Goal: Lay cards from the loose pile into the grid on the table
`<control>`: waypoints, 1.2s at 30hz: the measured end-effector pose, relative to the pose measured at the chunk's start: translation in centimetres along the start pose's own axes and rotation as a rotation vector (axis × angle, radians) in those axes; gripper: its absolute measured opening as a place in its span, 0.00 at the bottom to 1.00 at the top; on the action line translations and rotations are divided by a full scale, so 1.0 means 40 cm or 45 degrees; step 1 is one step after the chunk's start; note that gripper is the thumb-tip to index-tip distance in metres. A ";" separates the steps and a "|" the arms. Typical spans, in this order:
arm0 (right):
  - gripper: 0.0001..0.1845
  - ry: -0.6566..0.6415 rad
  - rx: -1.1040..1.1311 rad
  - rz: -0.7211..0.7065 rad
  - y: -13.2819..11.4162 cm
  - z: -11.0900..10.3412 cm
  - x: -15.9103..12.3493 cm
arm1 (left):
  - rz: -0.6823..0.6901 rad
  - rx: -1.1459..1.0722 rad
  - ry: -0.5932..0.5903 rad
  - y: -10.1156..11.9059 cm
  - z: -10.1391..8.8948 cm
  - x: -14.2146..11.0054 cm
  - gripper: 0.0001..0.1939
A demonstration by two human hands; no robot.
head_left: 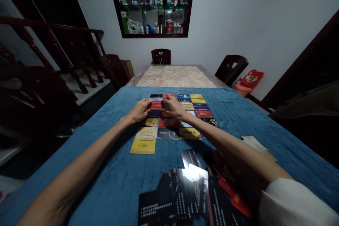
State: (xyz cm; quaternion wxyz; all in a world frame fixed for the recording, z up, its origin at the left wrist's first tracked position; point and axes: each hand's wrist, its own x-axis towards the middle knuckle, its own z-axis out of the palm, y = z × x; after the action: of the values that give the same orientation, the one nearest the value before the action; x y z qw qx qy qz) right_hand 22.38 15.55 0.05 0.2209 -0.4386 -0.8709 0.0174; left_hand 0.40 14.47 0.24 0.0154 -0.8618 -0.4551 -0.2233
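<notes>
A red card point(156, 105) with pale print lies in the left column of the card rows. My left hand point(141, 109) pinches its left edge, and my right hand point(172, 107) has its fingers closed at the right edge. Around them, plastic cards are laid in rows: a grey card point(168, 133) and a gold card point(190, 134) sit nearer to me, with a yellow card point(143, 146) at the front left. The right forearm passes over part of the right-hand columns and hides some cards.
A loose heap of black cards point(185, 194) lies close to me, with red cards point(235, 197) partly under my right arm. A small stack of pale cards point(259, 147) rests at the right. Blue cloth point(106, 141) covers the near table; chairs point(231, 70) stand around it.
</notes>
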 end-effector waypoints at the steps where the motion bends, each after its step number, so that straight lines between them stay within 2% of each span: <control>1: 0.12 -0.021 -0.003 0.011 0.002 0.009 0.018 | -0.023 0.024 -0.030 -0.014 0.002 0.009 0.16; 6: 0.14 -0.089 -0.018 0.049 0.022 0.048 0.082 | -0.133 0.136 -0.156 -0.065 0.022 0.046 0.16; 13: 0.13 -0.178 -0.041 0.055 0.050 0.074 0.112 | -0.171 0.158 -0.223 -0.093 0.056 0.074 0.16; 23: 0.14 -0.231 -0.087 0.033 0.054 0.069 0.118 | -0.165 0.156 -0.270 -0.102 0.060 0.076 0.18; 36: 0.18 -0.229 -0.239 0.107 0.010 0.037 0.087 | -0.173 0.134 -0.300 -0.093 0.048 0.082 0.15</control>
State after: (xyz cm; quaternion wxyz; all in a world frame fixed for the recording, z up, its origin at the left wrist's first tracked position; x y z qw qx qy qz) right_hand 20.29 18.72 -0.10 0.0991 -0.4900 -0.8659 -0.0156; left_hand -0.25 19.66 -0.82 -0.0081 -0.8474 -0.5220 -0.0971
